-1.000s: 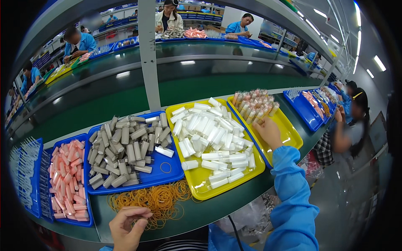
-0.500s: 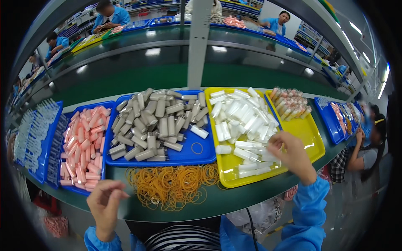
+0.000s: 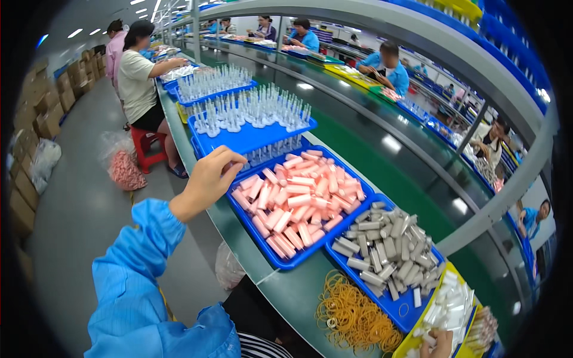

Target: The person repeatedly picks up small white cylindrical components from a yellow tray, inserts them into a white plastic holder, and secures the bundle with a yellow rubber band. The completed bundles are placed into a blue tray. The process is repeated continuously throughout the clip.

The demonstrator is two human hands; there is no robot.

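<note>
My left hand (image 3: 210, 182) hangs in the middle of the view, between the pink tubes (image 3: 298, 203) and the clear upright tubes (image 3: 256, 113) in a blue tray. Its fingers curl in and the thumb and index tips nearly meet; whatever they hold, if anything, is too small to make out. At the lower right edge, my right hand (image 3: 440, 345) is partly cut off by the frame. Its fingers close on a white piece at the white tubes (image 3: 450, 304) in a yellow tray (image 3: 407, 345).
Grey tubes (image 3: 388, 244) fill another blue tray (image 3: 406, 319), with a heap of rubber bands (image 3: 352, 313) beside it on the green bench (image 3: 262, 280). Other people sit along the line. A red stool (image 3: 146, 149), a bag of pink pieces (image 3: 125, 170) and cartons (image 3: 51, 113) stand at left.
The view has swung to the left. My left hand has moved from near the rubber bands to the clear tubes; my right hand stays by the white tubes.
</note>
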